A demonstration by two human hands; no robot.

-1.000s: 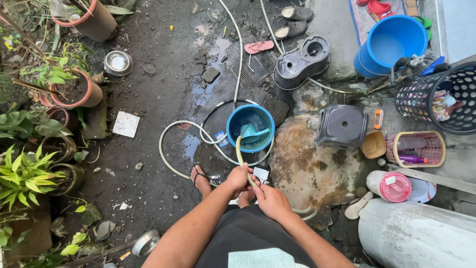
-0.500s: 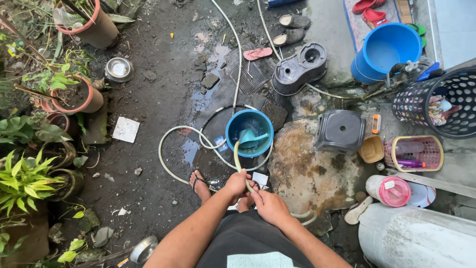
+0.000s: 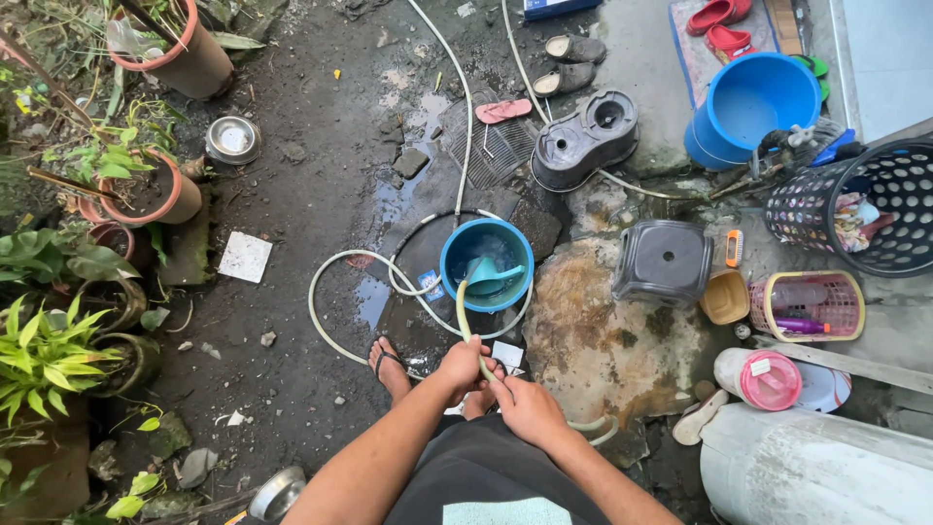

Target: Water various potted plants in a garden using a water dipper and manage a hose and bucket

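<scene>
Both my hands grip a pale green hose (image 3: 465, 316) in front of my body. My left hand (image 3: 464, 362) holds it nearer its end, and my right hand (image 3: 526, 407) holds it just behind. The hose end reaches over the rim of a small blue bucket (image 3: 454, 275) with water in it. A teal dipper (image 3: 492, 273) lies inside that bucket. My feet in sandals (image 3: 389, 361) stand on wet ground just behind the bucket.
A white hose (image 3: 330, 264) loops on the ground left of the bucket. A grey stool (image 3: 664, 261), a large blue bucket (image 3: 749, 101), a perforated basket (image 3: 873, 206), a pink crate (image 3: 816, 305) and a white cylinder (image 3: 807, 462) are to the right. Potted plants (image 3: 136, 185) line the left.
The view has shifted slightly, so everything sits a little lower left in frame. My hands keep their hold on the hose over the bucket.
</scene>
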